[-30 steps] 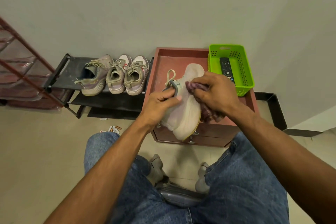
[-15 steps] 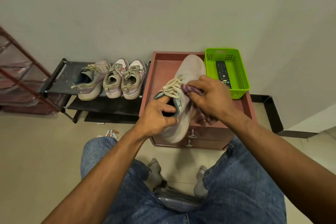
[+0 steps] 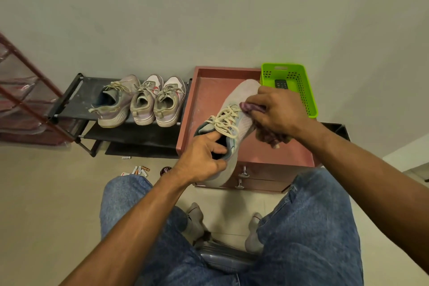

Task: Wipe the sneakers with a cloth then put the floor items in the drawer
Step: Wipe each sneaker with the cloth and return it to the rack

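My left hand (image 3: 202,158) grips a pale grey sneaker (image 3: 241,109) by its heel opening, holding it upright, laces up, toe pointing away, above the reddish drawer unit (image 3: 209,90). A purple cloth (image 3: 251,107) is bunched in my right hand (image 3: 278,111) and pressed on the sneaker's upper next to the cream laces. Three more sneakers (image 3: 144,102) stand in a row on the black shoe rack (image 3: 69,95) to the left. Small batteries (image 3: 139,170) and a dark round item (image 3: 165,170) lie on the floor near my left knee.
A green plastic basket (image 3: 306,90) holding a remote stands on the drawer unit's right back corner. Two drawer knobs (image 3: 242,177) face me. A red-framed rack (image 3: 27,90) fills the far left. My socked feet and a grey stool base (image 3: 222,260) are below.
The sneaker has turned from sole-side up to laces up. My right hand with the cloth has shifted toward the toe side of the laces, and the view has dropped slightly.
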